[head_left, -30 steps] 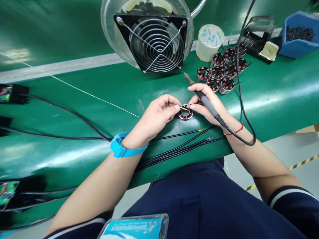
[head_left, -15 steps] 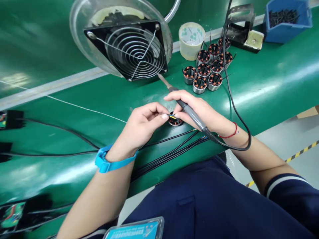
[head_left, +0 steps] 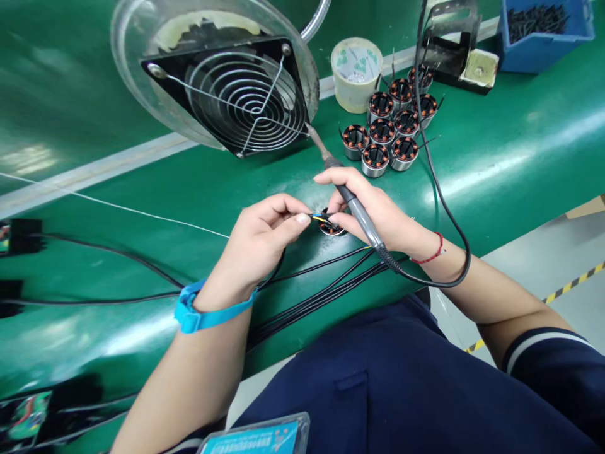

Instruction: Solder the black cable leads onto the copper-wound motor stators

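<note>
The left hand [head_left: 265, 238] has its grip pressed together, thumb against index finger, pinching a black cable [head_left: 276, 270] close to its blue and yellow wires [head_left: 319, 218]; the hand reaches in palm down, with a bright blue wristband [head_left: 215, 318] behind it, and the cable bends away beneath. Compared with half a second ago, these fingertips sit a little farther from the copper-wound ring [head_left: 332, 232], and more of the cable's bend shows. The ring lies on the green surface [head_left: 510, 139], between the two hands and just under the wires. The right hand [head_left: 380, 205] has a closed grip too: its index finger lies across a soldering iron [head_left: 363, 219], whose tip points up and away, while thumb and another fingertip meet at the wires' right end; exactly what they pinch there is too small to tell. Its forearm, with a red bracelet [head_left: 429, 252], comes in from the lower right.
</note>
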The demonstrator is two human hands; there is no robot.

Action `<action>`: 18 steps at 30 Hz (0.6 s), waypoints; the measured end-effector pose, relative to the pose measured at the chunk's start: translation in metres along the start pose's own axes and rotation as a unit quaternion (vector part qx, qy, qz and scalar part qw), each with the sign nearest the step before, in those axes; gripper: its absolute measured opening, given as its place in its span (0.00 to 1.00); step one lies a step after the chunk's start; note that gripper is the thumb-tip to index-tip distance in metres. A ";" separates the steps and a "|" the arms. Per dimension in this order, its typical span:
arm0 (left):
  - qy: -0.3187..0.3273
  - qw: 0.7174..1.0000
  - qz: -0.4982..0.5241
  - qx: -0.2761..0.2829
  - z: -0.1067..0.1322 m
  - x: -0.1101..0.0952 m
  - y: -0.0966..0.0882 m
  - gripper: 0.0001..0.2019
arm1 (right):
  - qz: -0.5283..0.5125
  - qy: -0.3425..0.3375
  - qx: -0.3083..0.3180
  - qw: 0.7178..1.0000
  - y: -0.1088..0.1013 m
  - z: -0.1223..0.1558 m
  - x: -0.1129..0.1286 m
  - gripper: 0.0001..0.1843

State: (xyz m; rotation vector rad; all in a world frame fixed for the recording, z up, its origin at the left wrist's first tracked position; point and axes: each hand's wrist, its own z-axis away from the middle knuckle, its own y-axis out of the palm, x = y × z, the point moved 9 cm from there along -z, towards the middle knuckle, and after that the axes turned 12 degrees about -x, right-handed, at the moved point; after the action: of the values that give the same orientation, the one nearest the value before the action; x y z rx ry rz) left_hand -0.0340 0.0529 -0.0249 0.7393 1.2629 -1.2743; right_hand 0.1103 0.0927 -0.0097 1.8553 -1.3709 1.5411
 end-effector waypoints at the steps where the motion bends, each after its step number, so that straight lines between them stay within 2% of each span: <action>1: -0.001 1.000 0.002 0.000 0.000 0.001 0.000 0.12 | -0.003 -0.001 -0.007 1.000 -0.001 0.000 0.001 0.28; 5: -0.001 1.000 0.010 -0.002 0.000 0.001 0.000 0.11 | -0.019 0.017 -0.023 0.999 -0.002 0.001 0.003 0.27; 11: 0.022 1.000 -0.003 0.021 0.001 -0.005 0.006 0.10 | -0.030 0.071 -0.010 0.997 0.004 0.000 -0.006 0.26; 15: 0.031 0.999 -0.021 0.005 0.000 -0.007 0.005 0.10 | -0.046 0.028 -0.047 0.997 -0.005 -0.002 -0.002 0.28; 18: 0.044 0.998 -0.041 -0.011 -0.001 -0.008 0.003 0.09 | 0.000 -0.004 -0.078 0.997 -0.017 0.005 0.006 0.27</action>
State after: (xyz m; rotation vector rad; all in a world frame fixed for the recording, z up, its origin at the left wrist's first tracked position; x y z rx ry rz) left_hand -0.0297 0.0566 -0.0179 0.7400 1.3889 -1.3036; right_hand 0.1270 0.0946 -0.0012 1.7684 -1.4507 1.3864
